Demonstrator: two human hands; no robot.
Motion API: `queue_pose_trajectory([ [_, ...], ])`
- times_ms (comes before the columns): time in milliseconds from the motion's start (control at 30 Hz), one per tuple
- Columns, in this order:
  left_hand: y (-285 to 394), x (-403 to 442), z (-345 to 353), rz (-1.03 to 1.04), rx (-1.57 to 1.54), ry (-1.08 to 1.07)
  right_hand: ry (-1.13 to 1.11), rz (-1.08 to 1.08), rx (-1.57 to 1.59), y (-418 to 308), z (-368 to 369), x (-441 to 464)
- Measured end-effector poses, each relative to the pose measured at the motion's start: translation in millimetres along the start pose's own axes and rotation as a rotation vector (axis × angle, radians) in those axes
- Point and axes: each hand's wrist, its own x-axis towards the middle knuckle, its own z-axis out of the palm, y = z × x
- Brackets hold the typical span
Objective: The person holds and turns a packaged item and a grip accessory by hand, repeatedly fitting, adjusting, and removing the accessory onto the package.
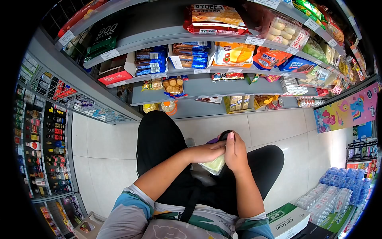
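Observation:
Both my hands meet in front of my knees, around a small clear package (215, 165) with pale green contents. A round black part (226, 134) and a purple edge show above the fingers; I cannot make out what kind of item it is. My left hand (209, 153) wraps the package from the left, its fingers partly covered by the other hand. My right hand (236, 152) closes over the right side, thumb up against the black part.
A grey snack shelf (159, 91) faces me, holding blue wafer packs (151, 60), an orange packet (234, 53) and a red biscuit pack (215, 19). Bottled goods line the left rack (55, 147). Water bottles (326, 199) and a Cestbon carton (288, 219) stand at right.

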Motion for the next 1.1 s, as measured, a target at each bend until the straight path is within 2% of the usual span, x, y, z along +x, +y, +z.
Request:
queue_pose_trajectory([
  [200,22,-8,-3,-0.089,-0.180,-0.062,0.132,0.092,0.078,3,-7,3],
  [267,40,-15,-7,-0.159,-0.323,-0.039,0.177,0.205,-0.038,8,-14,5],
  [400,47,-18,-15,-0.148,-0.554,-0.136,0.264,0.225,0.001,18,-17,10],
  [533,50,-17,-16,-0.105,-0.577,-0.159,0.283,0.283,0.135,21,-20,16],
  [567,50,-18,-16,-0.098,-0.576,-0.160,0.278,0.316,0.224,28,-26,19],
  [633,44,-18,-17,-0.087,-0.784,-0.174,0.330,0.363,0.399,31,-38,25],
  [667,30,-14,-17,-0.028,-0.934,-0.187,0.341,0.354,0.370,28,-45,31],
  [733,40,-21,-19,0.081,-1.064,-0.119,0.769,0.471,0.841,15,-61,41],
  [767,44,-23,-21,0.142,-1.049,-0.048,0.658,0.346,1.172,22,-82,31],
  [800,49,-23,-21,0.211,-1.036,0.034,0.529,0.236,1.296,30,-106,15],
  [833,52,-20,-16,0.223,-1.078,0.206,0.621,0.081,1.087,4,-109,4],
  [867,56,-19,-14,0.260,-1.105,0.208,0.700,-0.070,0.884,-34,-99,-5],
  [933,61,-20,-7,0.367,-1.024,0.345,0.639,-0.031,0.645,-88,-53,-24],
  [1000,64,-21,2,0.391,-1.092,0.266,0.096,-0.292,-0.207,-105,-30,-49],
  [1067,75,-31,11,0.384,-0.891,0.429,-0.080,-0.316,-0.476,-115,-10,-57],
  [1100,70,-32,13,0.423,-0.886,0.393,-0.064,-0.291,-0.383,-110,-12,-49],
])
